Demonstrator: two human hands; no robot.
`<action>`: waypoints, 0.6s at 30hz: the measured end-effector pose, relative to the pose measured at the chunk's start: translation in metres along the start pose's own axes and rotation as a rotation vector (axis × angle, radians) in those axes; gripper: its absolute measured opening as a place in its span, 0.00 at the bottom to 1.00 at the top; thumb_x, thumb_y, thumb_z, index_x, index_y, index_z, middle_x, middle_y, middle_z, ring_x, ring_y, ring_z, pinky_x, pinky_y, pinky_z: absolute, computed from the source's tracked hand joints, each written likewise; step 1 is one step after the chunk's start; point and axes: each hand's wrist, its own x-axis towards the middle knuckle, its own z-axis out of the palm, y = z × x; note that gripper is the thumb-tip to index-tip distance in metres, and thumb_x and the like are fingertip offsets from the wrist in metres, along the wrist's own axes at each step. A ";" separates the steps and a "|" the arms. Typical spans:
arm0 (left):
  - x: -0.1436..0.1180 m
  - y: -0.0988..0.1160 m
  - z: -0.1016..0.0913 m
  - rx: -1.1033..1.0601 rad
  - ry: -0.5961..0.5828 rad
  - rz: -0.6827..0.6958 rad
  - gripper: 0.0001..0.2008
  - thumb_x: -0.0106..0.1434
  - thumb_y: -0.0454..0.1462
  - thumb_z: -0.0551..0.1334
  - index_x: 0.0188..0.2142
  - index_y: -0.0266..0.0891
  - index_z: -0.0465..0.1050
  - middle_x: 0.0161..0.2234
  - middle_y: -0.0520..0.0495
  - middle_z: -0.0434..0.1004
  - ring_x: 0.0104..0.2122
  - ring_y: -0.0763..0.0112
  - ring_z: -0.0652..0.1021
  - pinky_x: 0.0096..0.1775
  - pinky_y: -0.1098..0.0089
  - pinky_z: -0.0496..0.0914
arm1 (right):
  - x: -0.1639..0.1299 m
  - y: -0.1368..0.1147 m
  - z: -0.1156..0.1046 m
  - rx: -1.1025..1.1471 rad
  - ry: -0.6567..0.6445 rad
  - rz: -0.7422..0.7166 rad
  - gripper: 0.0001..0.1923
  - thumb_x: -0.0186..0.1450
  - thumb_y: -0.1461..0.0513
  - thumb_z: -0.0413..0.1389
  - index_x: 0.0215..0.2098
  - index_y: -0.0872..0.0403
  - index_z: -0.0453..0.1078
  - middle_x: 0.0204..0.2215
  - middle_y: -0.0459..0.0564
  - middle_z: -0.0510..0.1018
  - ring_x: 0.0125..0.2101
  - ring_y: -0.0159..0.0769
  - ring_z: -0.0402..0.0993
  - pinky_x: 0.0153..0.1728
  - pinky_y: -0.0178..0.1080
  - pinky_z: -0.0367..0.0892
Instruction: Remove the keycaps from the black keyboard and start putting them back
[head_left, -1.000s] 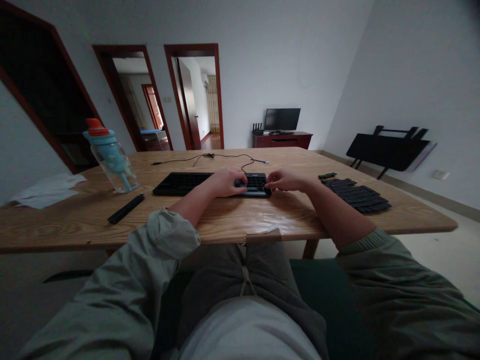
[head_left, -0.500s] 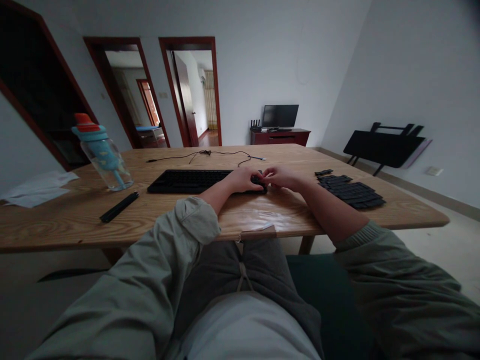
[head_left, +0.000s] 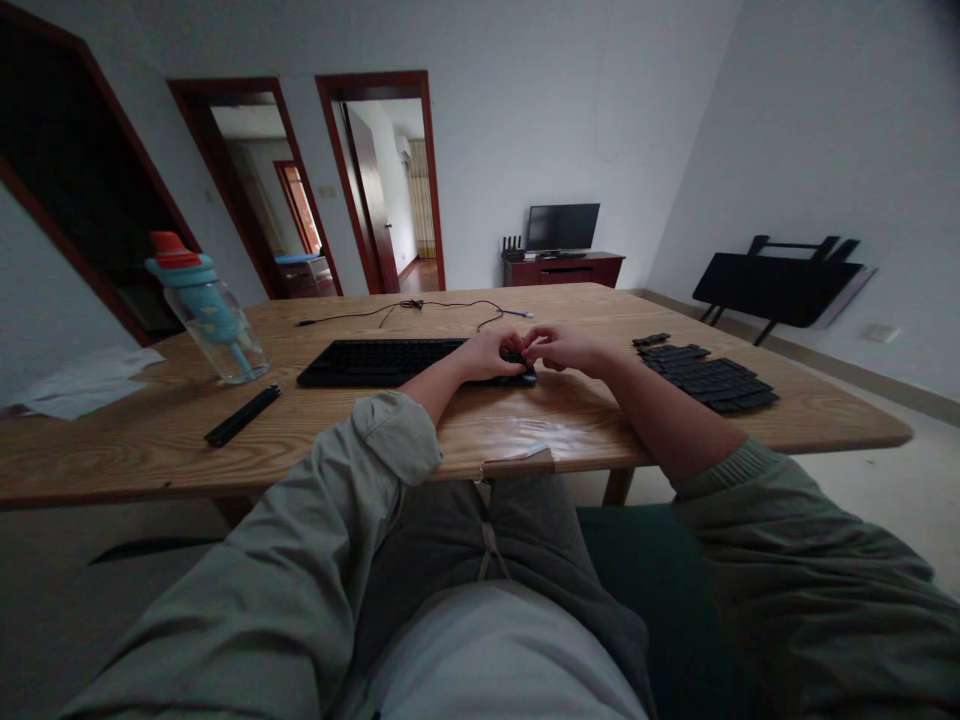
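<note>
My left hand (head_left: 491, 355) and right hand (head_left: 564, 348) pinch together at the keyboard's (head_left: 390, 362) right end, mid-table (head_left: 525, 430); what they hold, can't tell. Keycaps probably light, stiff, grip by edges.

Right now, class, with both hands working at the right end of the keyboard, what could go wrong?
1. The left hand and right hand crowd the keyboard end, hiding the spot; a small piece could slip unseen.
2. The black pieces lie by the right forearm; a sweep might scatter them.
3. The water bottle stands near the keyboard; knocked over, it might wet it.
</note>
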 end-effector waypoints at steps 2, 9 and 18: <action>-0.001 -0.005 -0.002 -0.031 -0.006 -0.029 0.16 0.56 0.41 0.69 0.42 0.35 0.74 0.38 0.43 0.82 0.39 0.65 0.78 0.44 0.64 0.70 | -0.001 -0.002 -0.005 0.043 0.037 0.017 0.07 0.64 0.61 0.56 0.41 0.52 0.66 0.32 0.47 0.77 0.21 0.25 0.59 0.21 0.30 0.53; -0.003 -0.009 -0.007 -0.042 -0.052 -0.091 0.15 0.59 0.43 0.67 0.40 0.35 0.73 0.41 0.41 0.81 0.41 0.64 0.79 0.47 0.61 0.71 | 0.002 0.004 -0.015 -0.023 0.096 0.036 0.08 0.64 0.59 0.58 0.41 0.51 0.70 0.36 0.48 0.79 0.23 0.26 0.62 0.22 0.31 0.56; 0.000 -0.004 -0.002 0.105 -0.064 -0.037 0.15 0.61 0.42 0.66 0.44 0.34 0.76 0.41 0.42 0.82 0.42 0.64 0.78 0.48 0.63 0.70 | 0.004 0.006 -0.016 -0.079 0.111 -0.003 0.09 0.64 0.59 0.57 0.42 0.53 0.71 0.38 0.52 0.80 0.27 0.28 0.66 0.22 0.29 0.57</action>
